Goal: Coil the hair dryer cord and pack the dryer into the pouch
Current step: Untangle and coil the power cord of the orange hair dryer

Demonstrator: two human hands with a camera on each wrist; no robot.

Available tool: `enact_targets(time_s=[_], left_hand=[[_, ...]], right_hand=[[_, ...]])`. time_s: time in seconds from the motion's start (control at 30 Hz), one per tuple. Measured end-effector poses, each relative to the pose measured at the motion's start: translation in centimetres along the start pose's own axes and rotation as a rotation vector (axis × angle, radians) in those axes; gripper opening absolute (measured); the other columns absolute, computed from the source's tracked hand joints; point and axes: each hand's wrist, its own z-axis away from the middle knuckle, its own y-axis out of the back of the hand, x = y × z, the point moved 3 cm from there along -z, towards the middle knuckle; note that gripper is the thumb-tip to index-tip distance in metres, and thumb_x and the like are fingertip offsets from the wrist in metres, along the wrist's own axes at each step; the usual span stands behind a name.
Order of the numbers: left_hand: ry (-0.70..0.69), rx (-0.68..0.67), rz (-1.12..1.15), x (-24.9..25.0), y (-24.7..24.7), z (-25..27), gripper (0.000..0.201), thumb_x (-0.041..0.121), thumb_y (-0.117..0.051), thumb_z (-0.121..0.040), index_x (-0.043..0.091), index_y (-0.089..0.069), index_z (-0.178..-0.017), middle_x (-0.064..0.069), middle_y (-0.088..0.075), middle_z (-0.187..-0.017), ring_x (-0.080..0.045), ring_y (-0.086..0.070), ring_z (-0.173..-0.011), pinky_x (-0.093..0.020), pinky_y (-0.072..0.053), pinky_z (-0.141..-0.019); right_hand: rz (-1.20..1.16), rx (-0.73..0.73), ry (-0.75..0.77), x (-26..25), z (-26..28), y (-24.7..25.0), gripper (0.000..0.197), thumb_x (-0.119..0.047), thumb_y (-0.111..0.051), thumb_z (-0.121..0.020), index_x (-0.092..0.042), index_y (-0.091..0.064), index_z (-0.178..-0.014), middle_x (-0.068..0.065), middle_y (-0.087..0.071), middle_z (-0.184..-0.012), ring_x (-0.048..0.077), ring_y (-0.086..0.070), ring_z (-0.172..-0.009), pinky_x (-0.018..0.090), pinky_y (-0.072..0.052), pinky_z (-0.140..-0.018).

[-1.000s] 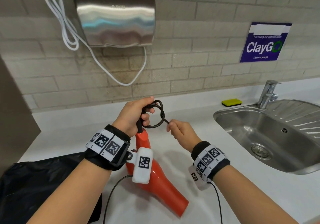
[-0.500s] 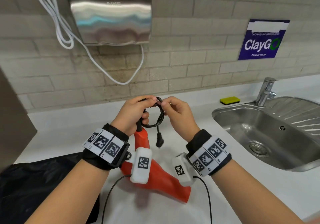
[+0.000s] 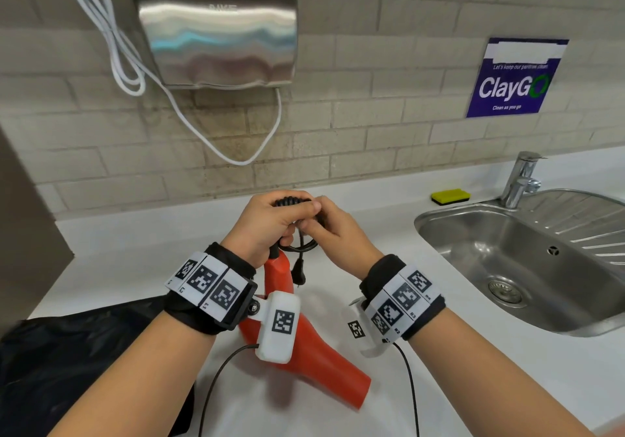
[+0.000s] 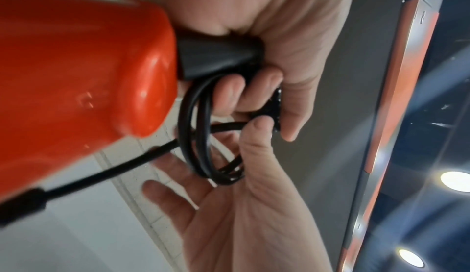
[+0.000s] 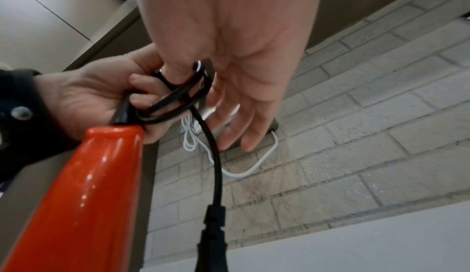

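The red hair dryer (image 3: 314,362) stands nozzle-down on the white counter, handle up. My left hand (image 3: 267,227) grips the black cord (image 3: 291,200), coiled in small loops just above the handle end. In the left wrist view its fingers curl through the cord loops (image 4: 193,135). My right hand (image 3: 338,233) touches the coil from the right. Its thumb presses on the coil (image 5: 178,99) while its fingers (image 5: 229,135) stay straight and spread. The plug (image 3: 299,272) dangles on a short tail beside the handle. The black pouch (image 3: 67,352) lies crumpled at the lower left.
A steel sink (image 3: 439,230) with a tap (image 3: 521,179) fills the right side, a yellow sponge (image 3: 450,196) behind it. A wall hand dryer (image 3: 216,31) with a white cable (image 3: 236,152) hangs above. Thin black wrist-camera wires (image 3: 216,379) trail over the counter.
My right hand carried the stretched cord end over to the left hand, adding a loop to the coil. Its pinch has loosened, and the plug hangs on a shorter tail.
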Motion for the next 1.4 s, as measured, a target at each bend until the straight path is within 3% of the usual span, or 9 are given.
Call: enact_targets(time_s=[0.13, 0.2, 0.37, 0.57, 0.67, 0.8, 0.97, 1.2, 1.4], left_hand=[[-0.018, 0.033, -0.015, 0.0, -0.1, 0.1, 0.007, 0.003, -0.064, -0.081, 0.009, -0.067, -0.077, 0.001, -0.056, -0.057, -0.006, -0.034, -0.035, -0.018, -0.028, -0.036], [-0.005, 0.077, -0.016, 0.0, 0.1, 0.0, 0.011, 0.004, -0.062, -0.082, 0.011, -0.068, -0.076, 0.002, -0.058, -0.061, -0.007, -0.03, -0.035, -0.018, -0.027, -0.037], [0.026, 0.088, -0.018, 0.0, 0.8, -0.1, 0.011, 0.006, -0.061, -0.082, 0.01, -0.067, -0.073, 0.0, -0.057, -0.069, -0.006, -0.027, -0.034, -0.017, -0.024, -0.037], [-0.014, 0.0, -0.129, 0.1, 0.1, 0.3, 0.008, 0.016, -0.068, -0.081, 0.013, -0.068, -0.073, 0.002, -0.061, -0.062, -0.007, -0.029, -0.033, -0.017, -0.025, -0.037], [-0.033, 0.015, -0.165, -0.1, 0.1, 0.2, 0.004, 0.014, -0.07, -0.078, 0.011, -0.068, -0.08, -0.005, -0.053, -0.061, -0.007, -0.031, -0.033, -0.017, -0.027, -0.037], [-0.054, 0.014, -0.287, -0.2, 0.0, 0.3, 0.013, 0.016, -0.072, -0.077, 0.012, -0.069, -0.089, 0.01, -0.044, -0.043, -0.006, -0.035, -0.034, -0.018, -0.031, -0.039], [-0.049, 0.026, -0.2, -0.2, 0.3, 0.5, 0.009, 0.014, -0.068, -0.079, 0.006, -0.071, -0.081, -0.009, -0.046, -0.056, -0.01, -0.031, -0.036, -0.02, -0.028, -0.04], [-0.023, 0.178, -0.069, -0.2, 1.2, 0.2, 0.009, 0.015, -0.066, -0.082, 0.006, -0.068, -0.084, -0.007, -0.065, -0.073, -0.007, -0.031, -0.033, -0.019, -0.029, -0.038], [-0.005, 0.212, -0.011, -0.5, 1.8, -0.1, 0.008, 0.013, -0.064, -0.084, 0.01, -0.066, -0.077, -0.012, -0.066, -0.077, -0.006, -0.03, -0.031, -0.019, -0.031, -0.037]], right_hand=[[0.001, -0.147, -0.102, 0.8, 0.3, -0.5, 0.033, -0.036, -0.037, -0.094, -0.009, -0.055, -0.094, 0.02, -0.061, -0.085, 0.024, -0.063, -0.07, 0.036, -0.048, -0.076], [-0.02, -0.154, -0.155, 1.0, 0.5, -0.1, 0.032, -0.034, -0.037, -0.097, -0.012, -0.055, -0.082, 0.007, -0.047, -0.067, 0.011, -0.05, -0.053, 0.031, -0.045, -0.062], [-0.141, -0.053, -0.218, 1.3, 0.1, 1.5, 0.029, -0.032, -0.039, -0.08, -0.016, -0.053, -0.06, -0.008, -0.033, -0.053, 0.008, -0.025, -0.048, 0.025, -0.021, -0.052], [0.051, 0.152, -0.111, -0.3, -1.1, 2.8, 0.035, -0.017, -0.04, -0.096, -0.018, -0.044, -0.061, -0.003, -0.029, -0.051, 0.003, -0.029, -0.036, 0.018, -0.024, -0.043], [0.09, 0.251, -0.029, -1.6, -1.2, 2.9, 0.036, -0.017, -0.04, -0.096, -0.02, -0.043, -0.061, -0.005, -0.033, -0.05, 0.001, -0.036, -0.037, 0.012, -0.026, -0.041], [0.125, 0.291, 0.08, -3.2, -1.1, 2.1, 0.03, -0.014, -0.042, -0.095, -0.012, -0.048, -0.065, -0.005, -0.037, -0.054, 0.001, -0.037, -0.047, 0.015, -0.031, -0.049], [0.145, 0.271, 0.138, -3.9, -1.1, 1.7, 0.028, -0.014, -0.043, -0.095, 0.001, -0.052, -0.073, -0.001, -0.044, -0.061, 0.007, -0.038, -0.057, 0.019, -0.032, -0.055], [0.234, 0.075, 0.051, -2.4, -0.8, 2.3, 0.023, -0.025, -0.038, -0.09, -0.014, -0.055, -0.08, -0.004, -0.046, -0.068, 0.015, -0.044, -0.066, 0.026, -0.036, -0.063], [0.387, 0.026, -0.076, 0.5, 0.1, 2.7, 0.013, -0.009, -0.048, -0.091, -0.007, -0.06, -0.086, 0.009, -0.052, -0.092, 0.019, -0.052, -0.074, 0.007, -0.039, -0.062]])
